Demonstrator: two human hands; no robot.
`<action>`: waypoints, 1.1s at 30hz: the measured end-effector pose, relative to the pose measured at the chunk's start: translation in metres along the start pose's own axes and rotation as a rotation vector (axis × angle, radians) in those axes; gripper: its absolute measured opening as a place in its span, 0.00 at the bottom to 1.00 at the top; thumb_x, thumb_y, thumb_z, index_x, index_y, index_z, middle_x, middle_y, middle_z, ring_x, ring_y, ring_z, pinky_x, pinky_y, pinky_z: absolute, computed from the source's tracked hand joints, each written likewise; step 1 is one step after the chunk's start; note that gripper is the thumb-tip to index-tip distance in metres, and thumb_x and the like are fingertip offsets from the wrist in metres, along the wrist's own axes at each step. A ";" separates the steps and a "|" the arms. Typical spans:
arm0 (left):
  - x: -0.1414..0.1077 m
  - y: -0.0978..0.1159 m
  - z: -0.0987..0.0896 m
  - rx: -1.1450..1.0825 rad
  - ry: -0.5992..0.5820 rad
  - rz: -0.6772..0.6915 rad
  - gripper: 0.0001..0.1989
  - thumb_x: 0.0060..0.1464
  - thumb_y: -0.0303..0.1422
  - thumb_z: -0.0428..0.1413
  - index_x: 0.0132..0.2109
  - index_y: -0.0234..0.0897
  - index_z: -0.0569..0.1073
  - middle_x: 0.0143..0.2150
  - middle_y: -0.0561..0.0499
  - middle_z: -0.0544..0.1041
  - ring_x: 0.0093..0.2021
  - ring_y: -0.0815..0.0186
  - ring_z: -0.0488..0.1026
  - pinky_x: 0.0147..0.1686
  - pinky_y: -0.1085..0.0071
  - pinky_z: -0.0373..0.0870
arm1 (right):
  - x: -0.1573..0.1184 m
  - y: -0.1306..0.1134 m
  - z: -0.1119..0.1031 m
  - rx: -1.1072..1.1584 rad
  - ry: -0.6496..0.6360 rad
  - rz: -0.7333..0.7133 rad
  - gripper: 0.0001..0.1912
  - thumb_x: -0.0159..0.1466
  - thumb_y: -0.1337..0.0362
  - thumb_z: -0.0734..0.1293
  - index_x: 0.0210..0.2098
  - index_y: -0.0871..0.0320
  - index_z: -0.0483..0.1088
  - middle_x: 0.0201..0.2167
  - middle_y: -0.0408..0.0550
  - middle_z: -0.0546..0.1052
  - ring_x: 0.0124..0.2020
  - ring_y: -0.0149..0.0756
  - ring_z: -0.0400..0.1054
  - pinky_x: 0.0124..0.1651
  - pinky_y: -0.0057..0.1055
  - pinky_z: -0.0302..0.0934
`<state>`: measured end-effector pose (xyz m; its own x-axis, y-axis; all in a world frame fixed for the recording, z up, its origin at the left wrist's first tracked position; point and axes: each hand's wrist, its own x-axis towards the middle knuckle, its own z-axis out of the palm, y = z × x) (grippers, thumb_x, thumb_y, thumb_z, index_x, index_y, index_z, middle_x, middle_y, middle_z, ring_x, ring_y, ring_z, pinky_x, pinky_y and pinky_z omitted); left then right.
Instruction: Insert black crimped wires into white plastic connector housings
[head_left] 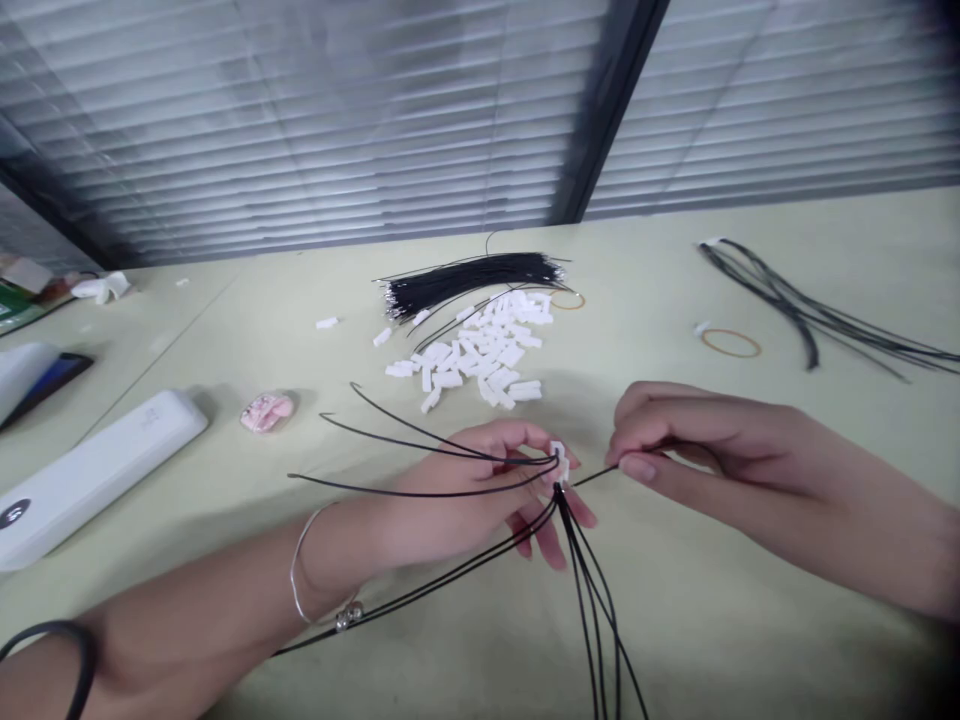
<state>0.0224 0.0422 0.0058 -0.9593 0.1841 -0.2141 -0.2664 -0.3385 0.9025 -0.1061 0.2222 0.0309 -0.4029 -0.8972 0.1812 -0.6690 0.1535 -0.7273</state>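
Observation:
My left hand [480,480] pinches a small white plastic connector [559,462] between thumb and fingers, near the middle of the view. Several black wires [592,590] run out of the connector; some hang down toward the front, others stretch left over and under my left wrist. To the right, my right hand [705,460] is closed with thumb and forefinger on a single black wire [598,476], whose tip points at the connector. Whether that tip touches the connector I cannot tell. The rest of this wire is hidden behind my right hand.
Beyond my hands lies a pile of white connectors [487,345], with a bundle of black wires [472,283] behind it. Wired assemblies [810,300] and a yellowish ring [731,343] lie at right. A white oblong device [97,480] and a pink item [267,411] are at left.

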 end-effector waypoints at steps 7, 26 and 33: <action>0.001 0.001 0.001 0.037 -0.014 -0.004 0.11 0.65 0.39 0.55 0.42 0.34 0.67 0.36 0.48 0.77 0.25 0.74 0.74 0.25 0.80 0.66 | -0.010 0.004 0.000 -0.103 0.085 -0.115 0.09 0.67 0.57 0.64 0.32 0.49 0.74 0.29 0.46 0.70 0.24 0.29 0.65 0.15 0.22 0.51; -0.003 0.008 0.003 0.099 -0.019 -0.074 0.08 0.64 0.35 0.54 0.41 0.33 0.68 0.33 0.50 0.74 0.24 0.74 0.70 0.25 0.79 0.67 | -0.039 0.015 -0.002 -0.518 0.295 -0.187 0.12 0.67 0.51 0.63 0.36 0.50 0.73 0.31 0.44 0.71 0.26 0.28 0.67 0.19 0.24 0.56; -0.001 0.012 0.008 0.180 0.062 -0.152 0.07 0.64 0.35 0.54 0.41 0.34 0.69 0.30 0.53 0.73 0.22 0.75 0.70 0.23 0.80 0.64 | -0.027 0.006 -0.002 -0.442 0.262 -0.186 0.06 0.67 0.58 0.64 0.34 0.51 0.69 0.31 0.42 0.69 0.24 0.23 0.65 0.18 0.20 0.56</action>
<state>0.0213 0.0451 0.0195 -0.9150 0.1612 -0.3698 -0.3921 -0.1406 0.9091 -0.1006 0.2480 0.0228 -0.3567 -0.8014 0.4802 -0.9200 0.2118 -0.3299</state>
